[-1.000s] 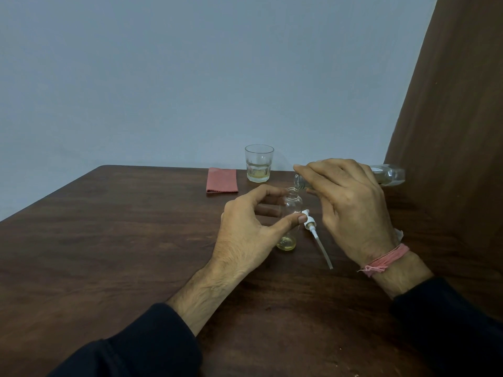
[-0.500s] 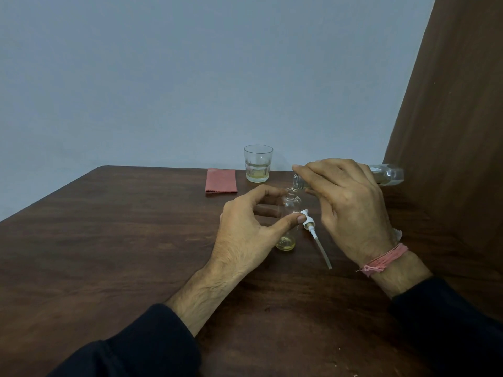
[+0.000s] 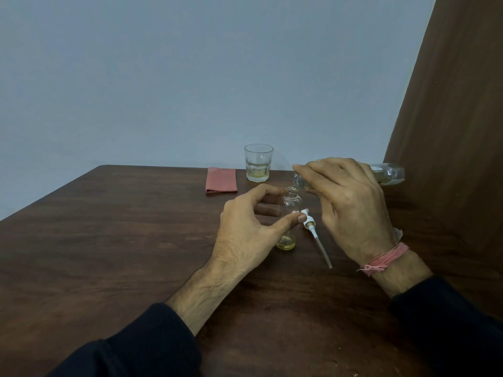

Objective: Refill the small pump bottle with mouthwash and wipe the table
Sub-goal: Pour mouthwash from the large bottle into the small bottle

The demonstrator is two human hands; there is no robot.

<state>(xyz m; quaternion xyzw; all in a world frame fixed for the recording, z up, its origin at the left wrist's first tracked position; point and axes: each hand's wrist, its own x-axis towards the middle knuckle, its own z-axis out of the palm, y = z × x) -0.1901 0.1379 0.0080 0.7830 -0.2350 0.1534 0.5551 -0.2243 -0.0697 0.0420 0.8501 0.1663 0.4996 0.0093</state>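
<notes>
A small clear bottle (image 3: 290,210) stands upright on the dark wooden table (image 3: 114,240), a little yellowish liquid at its bottom. My left hand (image 3: 245,229) holds it between thumb and fingers. My right hand (image 3: 351,208) grips a larger clear mouthwash bottle (image 3: 389,174), tipped nearly level with its mouth right over the small bottle's open neck. The white pump head with its long tube (image 3: 315,235) lies on the table between my hands.
A folded pink cloth (image 3: 221,179) lies near the table's far edge. Beside it stands a drinking glass (image 3: 258,163) with a little yellowish liquid. A brown panel (image 3: 449,131) rises along the right side. A grey wall is behind.
Both hands and both bottles stay almost where they were; the large bottle remains tipped over the small bottle's neck. The liquid level shows no clear difference.
</notes>
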